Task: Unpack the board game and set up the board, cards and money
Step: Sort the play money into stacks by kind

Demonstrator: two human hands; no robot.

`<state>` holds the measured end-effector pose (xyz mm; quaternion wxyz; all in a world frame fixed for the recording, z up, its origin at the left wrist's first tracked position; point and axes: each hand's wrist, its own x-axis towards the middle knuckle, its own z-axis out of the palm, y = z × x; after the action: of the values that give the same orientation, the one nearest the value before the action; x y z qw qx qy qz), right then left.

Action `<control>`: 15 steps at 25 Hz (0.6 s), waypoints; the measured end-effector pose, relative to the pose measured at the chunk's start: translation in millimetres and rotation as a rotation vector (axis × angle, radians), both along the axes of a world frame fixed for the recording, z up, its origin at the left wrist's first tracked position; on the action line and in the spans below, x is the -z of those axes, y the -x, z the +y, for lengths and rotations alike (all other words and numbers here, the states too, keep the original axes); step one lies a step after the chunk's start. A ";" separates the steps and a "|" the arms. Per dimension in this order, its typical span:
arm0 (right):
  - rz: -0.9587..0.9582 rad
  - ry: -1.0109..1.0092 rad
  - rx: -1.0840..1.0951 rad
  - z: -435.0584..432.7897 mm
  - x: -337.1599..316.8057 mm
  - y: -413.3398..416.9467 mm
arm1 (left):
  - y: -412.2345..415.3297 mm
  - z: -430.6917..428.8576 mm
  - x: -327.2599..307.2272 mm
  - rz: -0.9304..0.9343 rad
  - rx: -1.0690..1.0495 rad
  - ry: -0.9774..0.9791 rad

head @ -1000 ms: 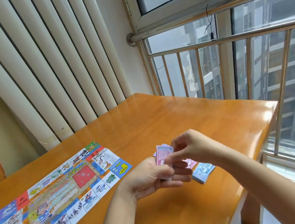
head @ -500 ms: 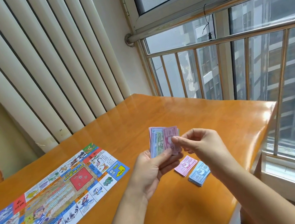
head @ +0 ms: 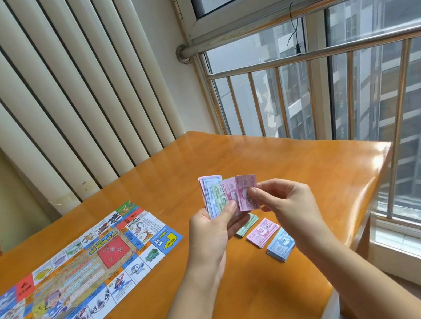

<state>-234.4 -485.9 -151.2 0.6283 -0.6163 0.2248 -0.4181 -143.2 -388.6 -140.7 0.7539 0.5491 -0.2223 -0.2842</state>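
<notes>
The orange table (head: 302, 160) bears the unfolded game board (head: 78, 278) at its left, unmoved; above the table the left hand (head: 213, 232) grips a fanned wad of notes (head: 213, 195), thumb curled across it; the right hand (head: 287, 204) pinches a pink note (head: 245, 189) between thumb and forefinger, now drawn further right out of the fan; beneath lie a blue pile (head: 280, 245), a pink pile (head: 263, 232) and what seems a green pile (head: 246, 228), newly in sight.

— Bright enough?
— Yes. Even daylight comes in through the window (head: 361, 93).
— Any glare?
— A pale sheen on the tabletop (head: 273, 154), strongest at the corner nearest the window. Shadows there are soft and faint.
— Sharp?
— Mostly; print on the banknotes (head: 245, 187) reads cleanly. The window's bars (head: 405, 125) lean and bow outward, and the sill (head: 416, 249) below the window smears toward its right end.
</notes>
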 end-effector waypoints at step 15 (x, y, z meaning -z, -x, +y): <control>0.050 0.000 -0.073 -6.7 0.8 -7.7 | 7.3 -5.1 6.9 0.169 -0.185 0.081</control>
<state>-226.7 -492.7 -152.0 0.6372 -0.6345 0.2178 -0.3793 -150.5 -393.7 -147.6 0.8145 0.5103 -0.1179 -0.2494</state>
